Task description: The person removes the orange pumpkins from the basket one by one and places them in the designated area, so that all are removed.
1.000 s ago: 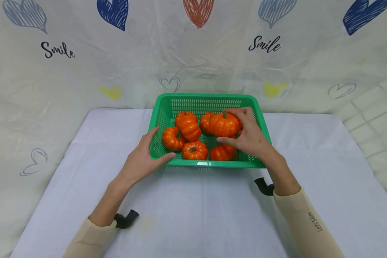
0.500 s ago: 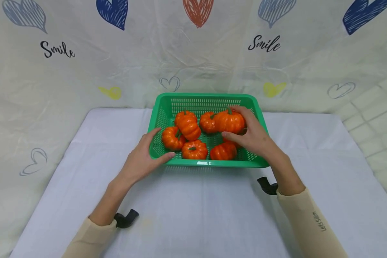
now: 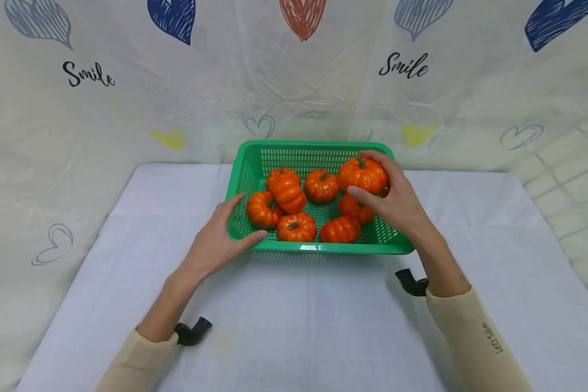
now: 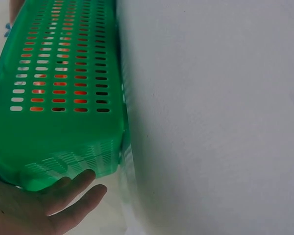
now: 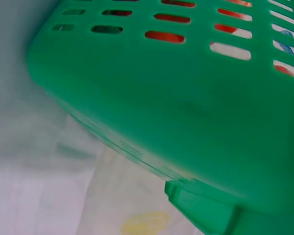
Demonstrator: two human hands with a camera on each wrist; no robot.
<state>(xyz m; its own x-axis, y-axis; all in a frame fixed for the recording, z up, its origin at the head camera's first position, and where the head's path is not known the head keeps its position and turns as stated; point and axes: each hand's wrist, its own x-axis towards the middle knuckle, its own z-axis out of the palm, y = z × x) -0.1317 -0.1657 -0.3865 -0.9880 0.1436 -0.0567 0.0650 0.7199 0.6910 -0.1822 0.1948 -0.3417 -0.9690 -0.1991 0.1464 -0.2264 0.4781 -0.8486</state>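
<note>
Left hand [image 3: 219, 237] on the green basket [image 3: 357, 249], right hand [image 3: 397, 198] gripping the big pumpkin [image 3: 362, 175].
The left one lies loose-fingered along the basket's end. The pumpkin, at the basket's back right, looks light, hard and slippery — best held round its fat sides. The right wrist view misses that hand — some fingers are hidden.
</note>
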